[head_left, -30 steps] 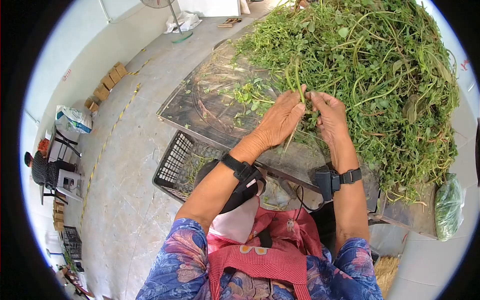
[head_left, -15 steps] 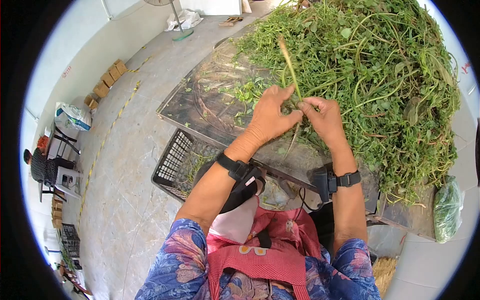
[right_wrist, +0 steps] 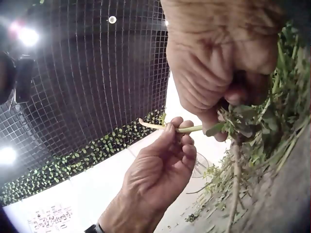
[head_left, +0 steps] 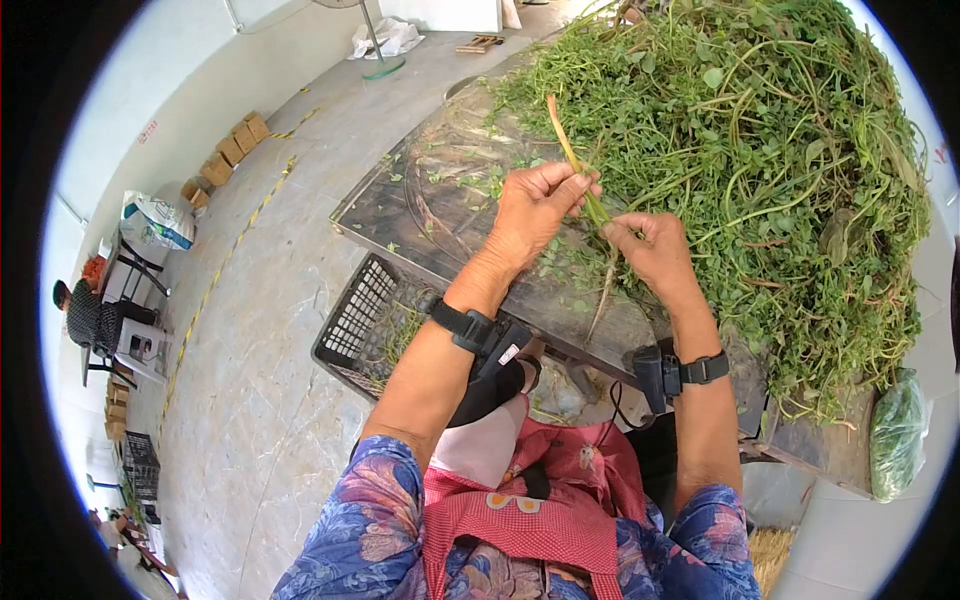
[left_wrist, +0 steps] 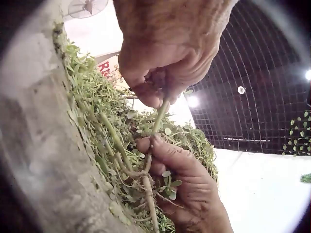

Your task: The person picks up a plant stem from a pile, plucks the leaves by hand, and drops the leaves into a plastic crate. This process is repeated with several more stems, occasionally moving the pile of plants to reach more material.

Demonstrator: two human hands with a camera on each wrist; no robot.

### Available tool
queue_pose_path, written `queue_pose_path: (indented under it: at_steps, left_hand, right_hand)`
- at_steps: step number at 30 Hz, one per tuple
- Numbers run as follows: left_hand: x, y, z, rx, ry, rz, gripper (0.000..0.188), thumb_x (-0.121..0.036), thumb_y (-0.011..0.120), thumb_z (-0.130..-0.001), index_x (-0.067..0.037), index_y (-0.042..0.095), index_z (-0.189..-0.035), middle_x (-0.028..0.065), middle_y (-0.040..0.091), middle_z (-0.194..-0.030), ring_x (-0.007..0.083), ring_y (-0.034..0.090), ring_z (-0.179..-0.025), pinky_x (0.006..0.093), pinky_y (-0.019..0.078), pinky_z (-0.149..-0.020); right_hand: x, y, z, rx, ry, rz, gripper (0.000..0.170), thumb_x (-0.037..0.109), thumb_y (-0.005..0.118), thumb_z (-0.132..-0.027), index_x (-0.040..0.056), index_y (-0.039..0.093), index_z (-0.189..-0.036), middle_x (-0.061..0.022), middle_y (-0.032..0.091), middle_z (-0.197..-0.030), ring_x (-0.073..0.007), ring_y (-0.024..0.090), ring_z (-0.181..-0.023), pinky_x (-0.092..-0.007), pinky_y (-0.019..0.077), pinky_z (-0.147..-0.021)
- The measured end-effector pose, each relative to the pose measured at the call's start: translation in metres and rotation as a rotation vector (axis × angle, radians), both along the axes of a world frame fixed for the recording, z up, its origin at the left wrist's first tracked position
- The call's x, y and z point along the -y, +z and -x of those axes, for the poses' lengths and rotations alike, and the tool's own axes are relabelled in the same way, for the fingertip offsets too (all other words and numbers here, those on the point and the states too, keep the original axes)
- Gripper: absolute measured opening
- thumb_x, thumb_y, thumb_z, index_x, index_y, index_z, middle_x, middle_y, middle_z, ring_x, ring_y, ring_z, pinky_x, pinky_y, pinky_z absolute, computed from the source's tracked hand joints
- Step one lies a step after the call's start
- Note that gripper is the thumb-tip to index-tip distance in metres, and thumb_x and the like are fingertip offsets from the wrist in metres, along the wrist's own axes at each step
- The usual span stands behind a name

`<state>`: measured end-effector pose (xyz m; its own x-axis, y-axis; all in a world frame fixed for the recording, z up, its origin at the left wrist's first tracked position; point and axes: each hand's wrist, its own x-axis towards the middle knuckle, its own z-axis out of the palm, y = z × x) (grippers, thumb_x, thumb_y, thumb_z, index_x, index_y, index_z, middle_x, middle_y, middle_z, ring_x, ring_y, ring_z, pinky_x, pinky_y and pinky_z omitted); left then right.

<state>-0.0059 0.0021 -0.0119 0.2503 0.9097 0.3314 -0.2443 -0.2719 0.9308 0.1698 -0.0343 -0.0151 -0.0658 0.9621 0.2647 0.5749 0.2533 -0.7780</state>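
Between both hands, in the head view, runs a plant with a green stem (head_left: 594, 208), a pale end pointing up and a brownish root (head_left: 603, 300) hanging over the table. The left hand (head_left: 532, 212) pinches the stem with thumb and fingers. Just to its right, the right hand (head_left: 655, 252) pinches the same plant lower down, near small leaves. In the left wrist view the stem (left_wrist: 160, 116) spans the short gap between the left hand (left_wrist: 167, 48) and the right hand (left_wrist: 187, 182). The right wrist view shows the pale tip beyond the left hand (right_wrist: 158, 170).
A large heap of greens (head_left: 780, 180) covers the right of the dark table (head_left: 400, 215). A black crate (head_left: 345, 325) with scraps stands below the table's left edge. A bag of greens (head_left: 897, 435) lies at the right corner. Far left, a person (head_left: 88, 318) sits.
The left hand has shifted its hold on the stem and now pinches it higher, with fingers curled in. The plant's pale end has come into sight above the hands. The head view has shifted slightly.
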Motion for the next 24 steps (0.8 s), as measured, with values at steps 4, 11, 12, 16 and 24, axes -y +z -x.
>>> queue_pose_path:
  at_steps: [4,11,12,16,24]
  left_hand:
    - [0.000,-0.001,0.000,0.014,-0.004,0.002,0.022,-0.016,0.059,-0.088,0.001,0.064,-0.101,0.0059,0.067,-0.087,0.0079,0.055,-0.069,0.0225,0.0473,-0.065]
    - [0.001,-0.001,-0.001,0.011,0.009,0.018,0.025,-0.018,0.057,-0.089,0.001,0.062,-0.105,0.0062,0.067,-0.088,0.0089,0.056,-0.070,0.0237,0.0489,-0.067]
    - [0.002,0.000,-0.002,0.038,0.013,0.021,0.028,-0.020,0.056,-0.090,0.002,0.061,-0.107,0.0067,0.066,-0.089,0.0094,0.057,-0.071,0.0240,0.0493,-0.067]
    - [0.003,0.005,0.002,0.093,0.107,0.137,0.037,-0.028,0.051,-0.092,0.004,0.057,-0.110,0.0106,0.065,-0.092,0.0117,0.060,-0.068,0.0242,0.0516,-0.062]
    - [0.006,-0.002,-0.012,0.017,-0.250,0.570,0.036,-0.033,0.050,-0.092,0.002,0.059,-0.094,0.0087,0.063,-0.078,0.0109,0.060,-0.057,0.0165,0.0402,-0.036]
  right_hand:
    - [-0.001,-0.003,0.000,-0.026,-0.002,0.012,0.020,0.021,0.067,-0.077,0.0018,0.070,-0.081,-0.0020,0.044,-0.046,-0.0098,0.040,-0.043,-0.0283,0.0337,-0.044]
    - [-0.004,-0.006,-0.002,-0.019,0.062,-0.005,0.019,0.020,0.066,-0.078,0.0015,0.068,-0.084,-0.0011,0.049,-0.052,-0.0089,0.042,-0.048,-0.0276,0.0353,-0.046]
    - [-0.004,-0.006,-0.001,-0.042,0.105,-0.062,0.019,0.019,0.065,-0.080,0.0011,0.067,-0.085,-0.0006,0.052,-0.056,-0.0083,0.044,-0.051,-0.0272,0.0360,-0.047]
    - [0.009,0.020,-0.009,-0.482,0.113,0.101,0.020,0.023,0.060,-0.086,0.0047,0.066,-0.090,0.0059,0.052,-0.068,-0.0030,0.041,-0.056,-0.0192,0.0301,-0.046]
    - [0.007,0.016,-0.021,-0.709,0.214,0.130,0.024,0.030,0.063,-0.084,0.0071,0.065,-0.092,0.0074,0.048,-0.065,0.0017,0.037,-0.053,-0.0139,0.0201,-0.042]
